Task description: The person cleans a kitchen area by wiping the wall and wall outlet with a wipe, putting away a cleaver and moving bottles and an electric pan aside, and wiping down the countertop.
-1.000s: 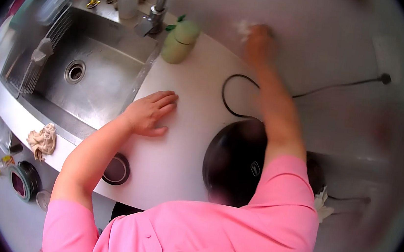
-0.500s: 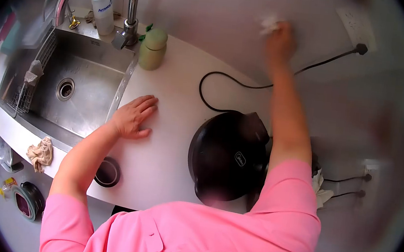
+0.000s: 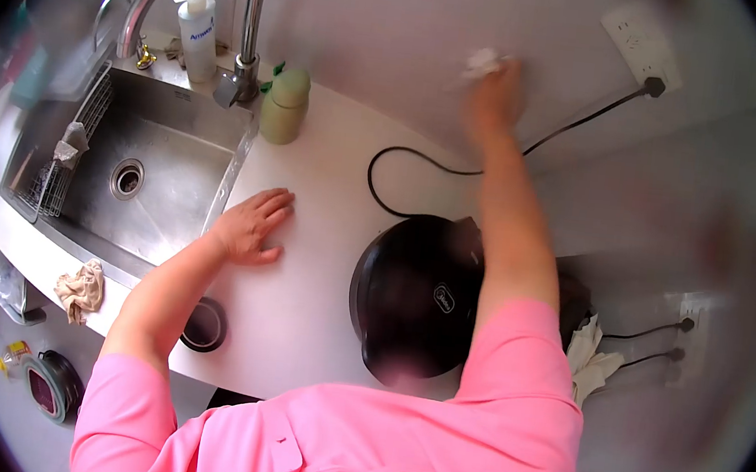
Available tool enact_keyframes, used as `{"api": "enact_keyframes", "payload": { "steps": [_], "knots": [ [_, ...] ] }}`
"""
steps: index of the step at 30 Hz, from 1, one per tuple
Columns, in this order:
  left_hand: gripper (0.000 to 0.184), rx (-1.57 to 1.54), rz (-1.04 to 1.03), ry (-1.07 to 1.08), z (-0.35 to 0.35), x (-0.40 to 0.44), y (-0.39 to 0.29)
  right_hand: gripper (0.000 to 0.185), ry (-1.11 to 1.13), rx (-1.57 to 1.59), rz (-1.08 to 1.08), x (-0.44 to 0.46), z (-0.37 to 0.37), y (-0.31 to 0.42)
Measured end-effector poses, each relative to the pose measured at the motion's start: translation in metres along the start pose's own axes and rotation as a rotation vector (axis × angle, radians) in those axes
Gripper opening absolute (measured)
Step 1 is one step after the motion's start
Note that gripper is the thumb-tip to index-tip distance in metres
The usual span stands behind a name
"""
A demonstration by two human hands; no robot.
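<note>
The grey wall [image 3: 373, 23] is behind the sink and runs far to its right. The white countertop [image 3: 305, 320] goes around the sink; the pink shirt hides part of its near edge. The steel sink [image 3: 163, 177] is on the left, and the things past its left side are too blurry to name. Well to the right of the sink is a round black electric appliance [image 3: 419, 286]. The right arm and sleeve cover its right side, and its black cord [image 3: 386, 159] goes behind the arm, then up to a white wall socket [image 3: 642, 47]. The shiny tap [image 3: 253, 11] bends over the back of the sink, in front of part of a white spray bottle [image 3: 199, 37]. White papers [image 3: 591, 360], far right of the sink, are partly behind the sleeve.

A green bottle [image 3: 283, 111] stands just right of the sink's back corner. The left hand [image 3: 253, 226] is open and flat on the countertop, just right of the sink, holding nothing. The right hand [image 3: 497, 96] is blurry, up at the wall, back and right of the sink. Its fingers are closed on a white wad [image 3: 484, 63]; I cannot tell how hard it pushes. A dark round thing [image 3: 205, 325], near the sink's front right corner, is partly under the left arm. A crumpled tan cloth [image 3: 80, 289] lies in front of the sink.
</note>
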State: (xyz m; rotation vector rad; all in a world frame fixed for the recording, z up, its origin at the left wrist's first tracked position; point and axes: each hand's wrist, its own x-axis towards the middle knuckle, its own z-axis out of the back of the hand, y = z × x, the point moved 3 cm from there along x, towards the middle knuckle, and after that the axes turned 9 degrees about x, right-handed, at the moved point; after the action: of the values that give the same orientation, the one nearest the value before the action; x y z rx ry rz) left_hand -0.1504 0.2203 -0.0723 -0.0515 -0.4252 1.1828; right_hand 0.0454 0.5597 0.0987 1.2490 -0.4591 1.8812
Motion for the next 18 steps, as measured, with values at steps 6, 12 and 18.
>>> {"api": "enact_keyframes", "payload": {
  "steps": [6,12,18],
  "knots": [
    [0.062,-0.006,0.007,0.026,0.004,0.005,0.0,0.029,0.11,0.182,-0.075,0.044,0.003,0.0],
    [0.063,0.018,-0.006,0.029,0.003,0.0,-0.002,0.032,0.114,0.357,-0.249,0.036,0.015,0.009],
    [0.063,0.015,-0.012,0.02,-0.001,-0.001,0.002,0.03,-0.084,0.627,-0.677,0.046,0.045,0.009]
  ]
}}
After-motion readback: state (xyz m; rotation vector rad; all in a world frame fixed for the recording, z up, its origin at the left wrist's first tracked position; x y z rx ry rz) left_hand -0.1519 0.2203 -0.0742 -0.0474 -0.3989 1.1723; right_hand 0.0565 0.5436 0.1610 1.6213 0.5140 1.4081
